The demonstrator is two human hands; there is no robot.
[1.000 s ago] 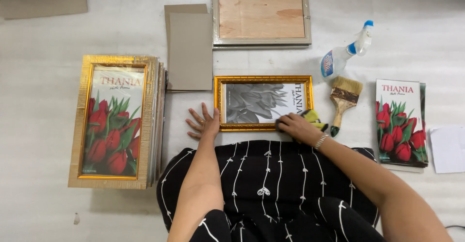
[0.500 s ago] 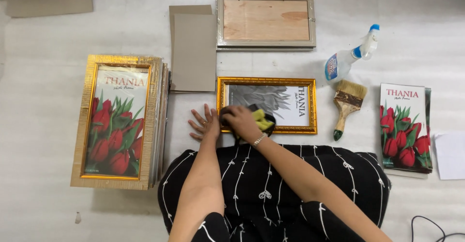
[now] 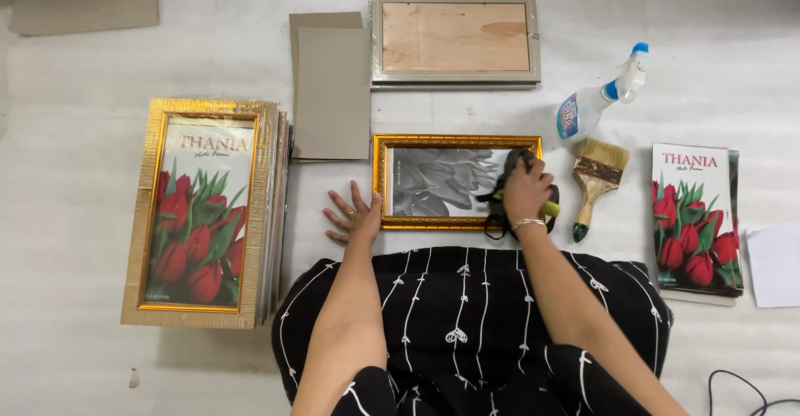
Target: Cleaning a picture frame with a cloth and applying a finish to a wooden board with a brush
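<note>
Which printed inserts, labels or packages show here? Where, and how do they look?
Tulip insert in gold-framed stack: far left, tall rectangle, red and green on white.
Loose tulip-print sheets: far right, same colours.
Spray bottle label: right of centre, small, blue and red.
Grey floral print: centre gold frame.

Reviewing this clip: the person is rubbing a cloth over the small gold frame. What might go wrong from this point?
The left hand steadies only the left edge of the gold frame, so a firm rub by the right hand with the cloth may slide or turn it on the smooth white floor. The paintbrush and spray bottle lie close on the right; a wide stroke might knock them.
</note>
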